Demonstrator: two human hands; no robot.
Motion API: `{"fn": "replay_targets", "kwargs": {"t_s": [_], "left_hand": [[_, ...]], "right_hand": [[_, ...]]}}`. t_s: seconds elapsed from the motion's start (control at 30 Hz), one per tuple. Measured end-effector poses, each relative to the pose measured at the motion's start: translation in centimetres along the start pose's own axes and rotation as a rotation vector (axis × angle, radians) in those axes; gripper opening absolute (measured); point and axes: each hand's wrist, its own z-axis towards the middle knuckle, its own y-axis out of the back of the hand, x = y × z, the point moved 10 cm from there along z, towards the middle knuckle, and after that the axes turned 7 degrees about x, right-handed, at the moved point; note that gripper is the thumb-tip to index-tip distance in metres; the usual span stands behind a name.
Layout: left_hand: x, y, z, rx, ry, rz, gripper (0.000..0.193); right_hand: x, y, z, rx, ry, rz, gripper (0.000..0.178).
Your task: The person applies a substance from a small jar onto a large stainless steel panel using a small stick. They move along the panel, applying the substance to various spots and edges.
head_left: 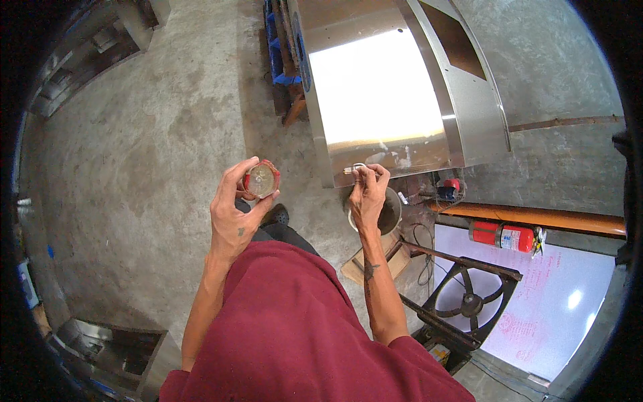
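In my left hand (234,211) is a small round container (262,179), its side red and its face a cloudy grey-beige. The fingers and thumb curl around its rim, clear of everything else. My right hand (368,194) pinches a small, shiny bent metal piece (359,166) between thumb and fingers. That hand is at the near edge of a large stainless steel panel (392,144), which reflects bright light and carries whitish smears near this edge. Whether the metal piece touches the panel, I cannot tell.
A grey bucket (390,218) stands beneath my right hand, near a piece of cardboard (395,262). Farther right are a black burner stand (472,305), a red fire extinguisher (502,236), an orange pipe (536,218) and a whiteboard (569,301). Steel units (107,355) sit at the lower left.
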Motion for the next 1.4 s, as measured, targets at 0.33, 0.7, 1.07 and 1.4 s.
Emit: {"fn": "replay_targets", "kwargs": {"t_s": [0.33, 0.7, 1.07, 1.4], "left_hand": [[-0.1, 0.0, 0.1, 0.001, 0.017, -0.004, 0.07], [-0.7, -0.1, 0.3, 0.003, -0.006, 0.007, 0.07], [-0.2, -0.2, 0.1, 0.012, 0.012, -0.034, 0.07], [-0.7, -1.1, 0.1, 0.062, 0.035, -0.031, 0.07]], "right_hand": [[0.4, 1.1, 0.0, -0.079, 0.035, 0.023, 0.011], [-0.8, 2.4, 1.5, -0.219, -0.027, 0.138, 0.012], [-1.1, 2.0, 1.5, -0.234, -0.129, 0.404, 0.018], [2.2, 5.6, 0.9, -0.321, -0.179, 0.563, 0.015]]}}
